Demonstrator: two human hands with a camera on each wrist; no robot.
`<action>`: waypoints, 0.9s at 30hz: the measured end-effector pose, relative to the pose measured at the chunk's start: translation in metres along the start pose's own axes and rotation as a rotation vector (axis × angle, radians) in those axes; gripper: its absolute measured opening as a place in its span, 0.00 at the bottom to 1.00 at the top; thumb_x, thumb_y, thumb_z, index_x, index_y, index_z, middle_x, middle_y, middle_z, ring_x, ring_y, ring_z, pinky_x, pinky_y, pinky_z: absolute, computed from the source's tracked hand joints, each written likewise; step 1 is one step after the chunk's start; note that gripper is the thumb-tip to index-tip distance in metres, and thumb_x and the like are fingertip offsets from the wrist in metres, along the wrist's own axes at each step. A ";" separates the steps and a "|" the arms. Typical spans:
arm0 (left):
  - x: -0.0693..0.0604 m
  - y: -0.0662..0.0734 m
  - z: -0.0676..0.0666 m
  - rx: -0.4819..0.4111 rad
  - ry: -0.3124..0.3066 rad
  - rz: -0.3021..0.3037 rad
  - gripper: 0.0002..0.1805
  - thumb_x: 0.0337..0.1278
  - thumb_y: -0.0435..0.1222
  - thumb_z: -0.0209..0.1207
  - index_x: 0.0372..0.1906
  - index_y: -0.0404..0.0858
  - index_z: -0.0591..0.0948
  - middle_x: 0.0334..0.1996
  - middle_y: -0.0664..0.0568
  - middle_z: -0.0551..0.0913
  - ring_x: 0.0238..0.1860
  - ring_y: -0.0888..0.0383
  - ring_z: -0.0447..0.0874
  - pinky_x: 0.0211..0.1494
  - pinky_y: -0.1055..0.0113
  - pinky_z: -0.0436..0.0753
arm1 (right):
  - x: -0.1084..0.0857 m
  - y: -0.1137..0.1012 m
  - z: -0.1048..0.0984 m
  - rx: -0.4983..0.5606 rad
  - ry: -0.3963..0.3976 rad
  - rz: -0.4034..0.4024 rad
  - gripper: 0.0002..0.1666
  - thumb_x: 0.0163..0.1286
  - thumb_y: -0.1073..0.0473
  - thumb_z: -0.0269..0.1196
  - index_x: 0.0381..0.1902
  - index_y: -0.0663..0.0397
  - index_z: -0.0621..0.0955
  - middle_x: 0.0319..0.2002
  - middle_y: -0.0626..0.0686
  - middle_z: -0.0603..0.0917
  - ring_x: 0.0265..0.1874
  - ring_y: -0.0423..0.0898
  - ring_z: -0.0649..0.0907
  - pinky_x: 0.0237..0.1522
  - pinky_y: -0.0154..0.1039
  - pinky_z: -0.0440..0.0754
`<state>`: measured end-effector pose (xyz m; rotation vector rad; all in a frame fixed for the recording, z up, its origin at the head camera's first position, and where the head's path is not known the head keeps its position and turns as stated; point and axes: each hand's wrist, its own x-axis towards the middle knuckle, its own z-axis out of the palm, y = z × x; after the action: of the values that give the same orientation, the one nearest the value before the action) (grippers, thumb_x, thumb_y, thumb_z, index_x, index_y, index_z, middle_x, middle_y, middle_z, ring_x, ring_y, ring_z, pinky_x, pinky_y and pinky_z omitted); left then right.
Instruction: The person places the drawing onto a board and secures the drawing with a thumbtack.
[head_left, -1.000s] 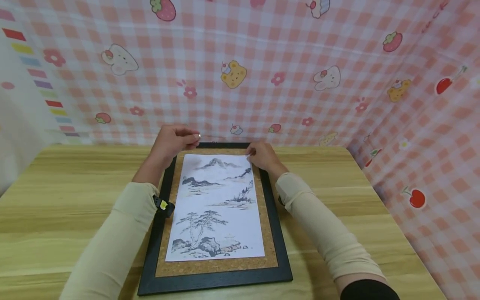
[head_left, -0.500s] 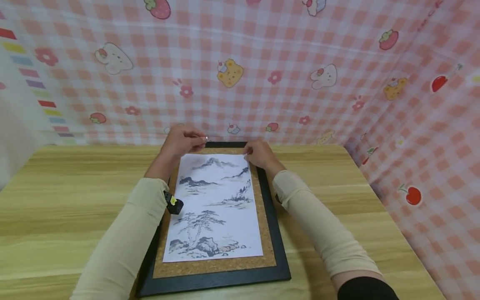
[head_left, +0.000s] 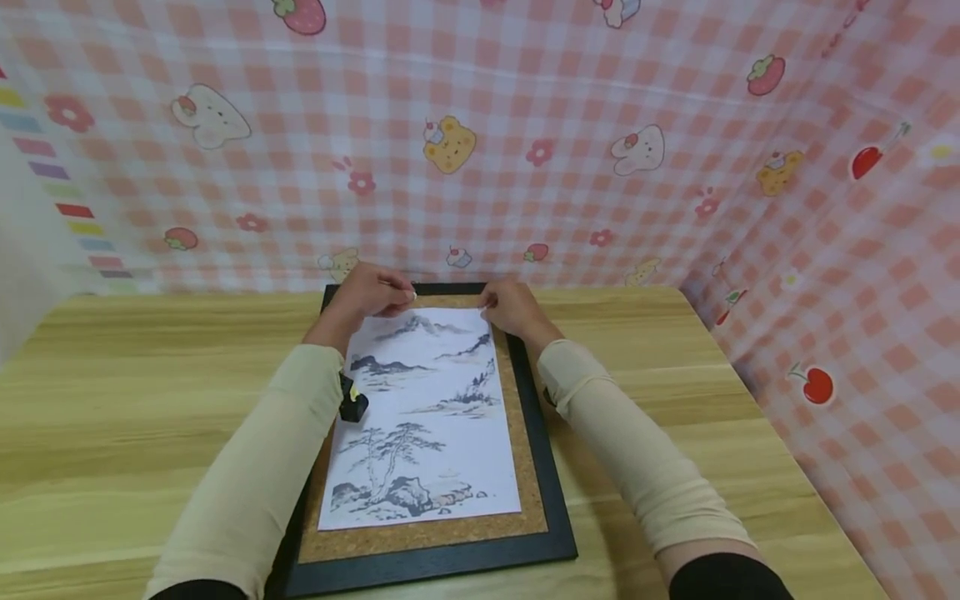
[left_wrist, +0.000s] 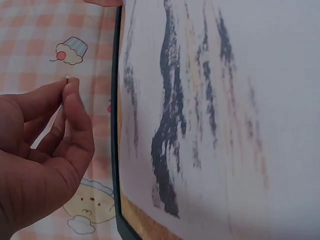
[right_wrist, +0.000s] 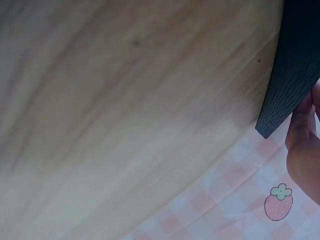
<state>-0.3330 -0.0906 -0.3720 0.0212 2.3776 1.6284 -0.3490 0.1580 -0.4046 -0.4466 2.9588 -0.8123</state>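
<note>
A white sheet printed with an ink landscape (head_left: 427, 433) lies on a black-framed cork board (head_left: 537, 467). My left hand (head_left: 371, 292) is above the board's upper left part, over the sheet's top edge. Its thumb and fingertips pinch a tiny shiny object (left_wrist: 67, 77), perhaps a pin; most of it is hidden by the fingers. At the sheet's upper right corner, my right hand (head_left: 516, 312) has its fingers bent and appears to pinch the paper. Only part of that hand (right_wrist: 303, 150) shows in the right wrist view, beside the frame's corner (right_wrist: 267, 125).
The board rests on a wood-grain table (head_left: 165, 417). Behind it hangs a pink checked cloth (head_left: 390, 108) with cartoon prints, which also runs along the right side. Black wrist cameras are strapped on; the left one (head_left: 354, 398) hangs over the sheet.
My left hand has moved right and then down towards the sheet's top edge, with the tiny object still pinched. My right hand stays at the upper right corner. The head view has shifted slightly.
</note>
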 end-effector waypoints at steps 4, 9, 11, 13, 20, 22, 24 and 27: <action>0.007 -0.002 0.007 0.064 -0.011 0.004 0.13 0.69 0.31 0.62 0.53 0.28 0.85 0.53 0.37 0.83 0.30 0.60 0.79 0.41 0.62 0.81 | -0.001 0.000 -0.001 -0.003 0.007 0.005 0.06 0.68 0.69 0.68 0.42 0.63 0.87 0.42 0.58 0.86 0.43 0.51 0.83 0.47 0.42 0.83; 0.013 -0.005 0.012 0.131 -0.001 -0.004 0.11 0.65 0.29 0.65 0.49 0.27 0.86 0.74 0.41 0.67 0.35 0.58 0.78 0.34 0.68 0.77 | -0.002 -0.002 -0.002 0.004 -0.004 0.004 0.06 0.67 0.69 0.68 0.42 0.63 0.86 0.42 0.58 0.86 0.42 0.52 0.84 0.46 0.42 0.83; 0.015 -0.007 0.015 0.158 -0.003 -0.014 0.11 0.65 0.29 0.65 0.49 0.27 0.87 0.77 0.43 0.61 0.39 0.56 0.78 0.34 0.69 0.77 | -0.002 -0.002 -0.001 0.005 -0.013 0.016 0.06 0.68 0.69 0.68 0.42 0.63 0.86 0.42 0.57 0.86 0.42 0.51 0.84 0.45 0.42 0.83; 0.017 -0.008 0.016 0.201 0.001 -0.027 0.11 0.64 0.29 0.65 0.48 0.28 0.87 0.76 0.43 0.64 0.40 0.56 0.79 0.36 0.68 0.78 | -0.001 -0.003 -0.001 0.008 -0.015 0.027 0.06 0.68 0.69 0.67 0.42 0.63 0.86 0.43 0.57 0.86 0.42 0.51 0.83 0.45 0.41 0.83; 0.021 -0.006 0.014 0.329 0.011 -0.078 0.10 0.65 0.31 0.66 0.47 0.32 0.89 0.62 0.41 0.79 0.32 0.59 0.80 0.36 0.67 0.78 | 0.000 -0.006 -0.001 0.002 -0.012 0.043 0.05 0.69 0.70 0.67 0.42 0.63 0.86 0.42 0.57 0.86 0.41 0.50 0.83 0.44 0.41 0.83; 0.022 -0.006 0.014 0.331 0.005 -0.083 0.10 0.64 0.31 0.66 0.48 0.31 0.88 0.56 0.40 0.83 0.30 0.60 0.80 0.35 0.68 0.79 | 0.000 -0.006 -0.002 -0.001 -0.014 0.048 0.05 0.69 0.69 0.67 0.41 0.63 0.85 0.42 0.57 0.86 0.40 0.50 0.83 0.44 0.41 0.83; 0.023 -0.005 0.014 0.343 0.005 -0.075 0.11 0.64 0.31 0.66 0.47 0.31 0.89 0.54 0.40 0.84 0.28 0.61 0.79 0.34 0.68 0.79 | 0.000 -0.006 -0.001 0.002 -0.018 0.055 0.04 0.69 0.69 0.67 0.41 0.62 0.85 0.42 0.57 0.86 0.40 0.50 0.83 0.43 0.41 0.83; 0.023 -0.005 0.014 0.363 0.000 -0.060 0.11 0.63 0.31 0.66 0.47 0.30 0.88 0.59 0.40 0.82 0.27 0.62 0.78 0.34 0.69 0.80 | -0.001 -0.006 -0.001 0.017 -0.024 0.064 0.04 0.69 0.69 0.67 0.41 0.62 0.85 0.42 0.56 0.85 0.39 0.50 0.83 0.42 0.41 0.83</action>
<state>-0.3516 -0.0765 -0.3863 0.0182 2.6124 1.1525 -0.3469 0.1538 -0.4002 -0.3566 2.9254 -0.8186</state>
